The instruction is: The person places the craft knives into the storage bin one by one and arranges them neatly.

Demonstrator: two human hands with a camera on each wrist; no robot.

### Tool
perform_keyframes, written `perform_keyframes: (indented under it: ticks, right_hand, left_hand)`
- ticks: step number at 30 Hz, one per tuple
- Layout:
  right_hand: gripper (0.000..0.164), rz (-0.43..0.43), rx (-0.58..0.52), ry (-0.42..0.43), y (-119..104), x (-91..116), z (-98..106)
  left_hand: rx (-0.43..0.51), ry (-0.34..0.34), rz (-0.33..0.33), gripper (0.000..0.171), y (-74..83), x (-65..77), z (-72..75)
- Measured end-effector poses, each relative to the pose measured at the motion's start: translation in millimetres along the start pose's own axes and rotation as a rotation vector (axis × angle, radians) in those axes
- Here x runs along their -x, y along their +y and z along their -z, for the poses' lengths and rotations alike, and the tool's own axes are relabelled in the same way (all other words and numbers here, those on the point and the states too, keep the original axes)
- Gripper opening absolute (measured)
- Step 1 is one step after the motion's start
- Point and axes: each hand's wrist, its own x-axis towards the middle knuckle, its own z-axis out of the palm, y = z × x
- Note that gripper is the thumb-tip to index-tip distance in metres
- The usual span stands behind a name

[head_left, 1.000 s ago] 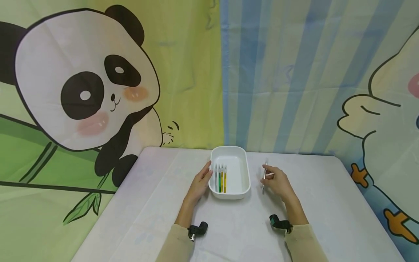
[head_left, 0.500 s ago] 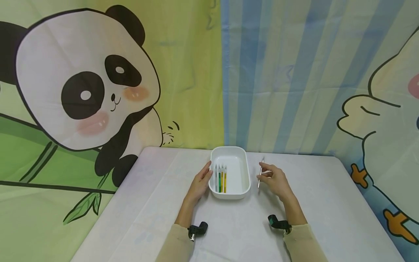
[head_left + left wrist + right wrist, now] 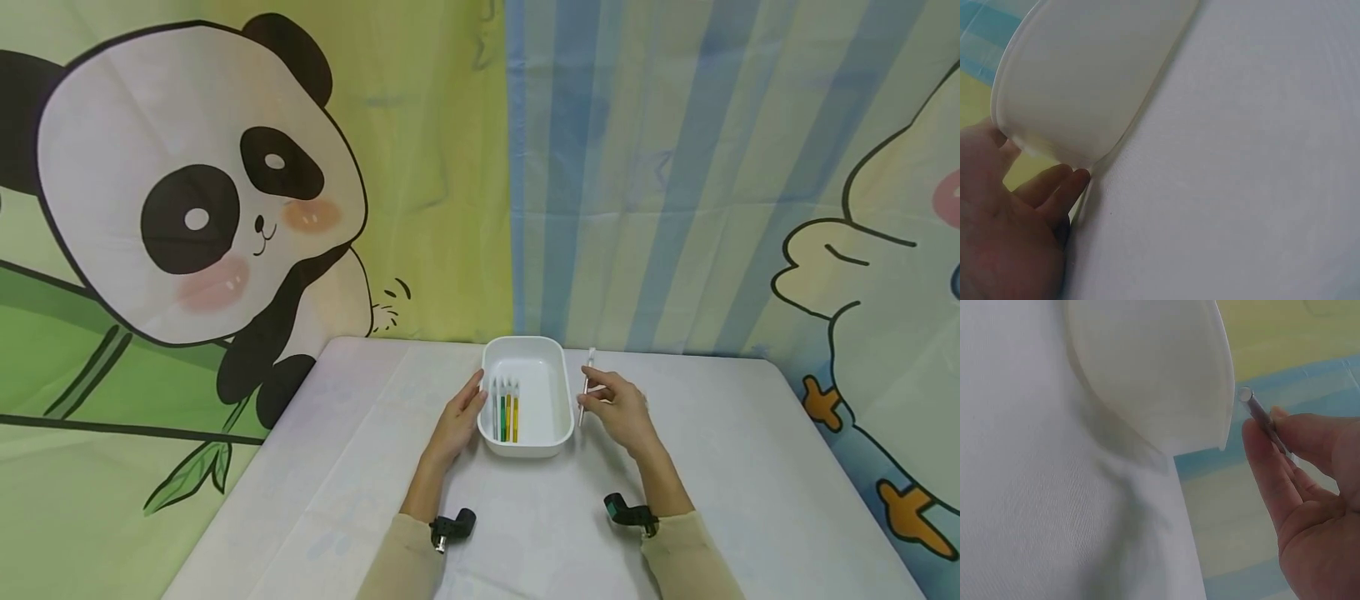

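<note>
A white rectangular tray [image 3: 553,448] with rounded corners stands near the table's far edge. Several slim, clear-capped pen-shaped tools [image 3: 507,418] lie side by side along its left half, in silver, green and yellow. My left hand [image 3: 453,425] rests against the tray's outer left wall; in the left wrist view its fingertips touch the wall from rim to base. My right hand [image 3: 618,412] pinches a slim silver pen-shaped tool [image 3: 1258,412] between thumb and fingers. This tool is held upright-leaning just right of the tray's rim, its clear end pointing away from me.
A white cloth covers the table [image 3: 360,500]. Behind it hangs a printed curtain [image 3: 600,167] with a panda, stripes and a pale bird figure. Small black cameras [image 3: 453,525] are strapped to both wrists.
My right hand has moved left with the silver pen-shaped tool, bringing it close beside the tray's right rim. The left hand and the tray have stayed in place.
</note>
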Motion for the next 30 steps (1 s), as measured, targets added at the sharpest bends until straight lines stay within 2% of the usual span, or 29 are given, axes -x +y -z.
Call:
perform_keyframes:
  ticks: [14,22,30]
  right_hand:
    - [0.055,0.011,-0.032,-0.025,-9,-4,-19]
    - [0.055,0.017,0.052,-0.061,-16,-7,-32]
    - [0.055,0.036,0.059,-0.056,-24,-14,-47]
  left_hand:
    - [-0.025,0.005,-0.008,0.052,0.0,1.1,0.4]
    - [-0.015,0.000,-0.017,0.053,0.7,2.0,0.4]
    - [-0.015,-0.001,-0.019,0.052,1.5,1.0,0.1]
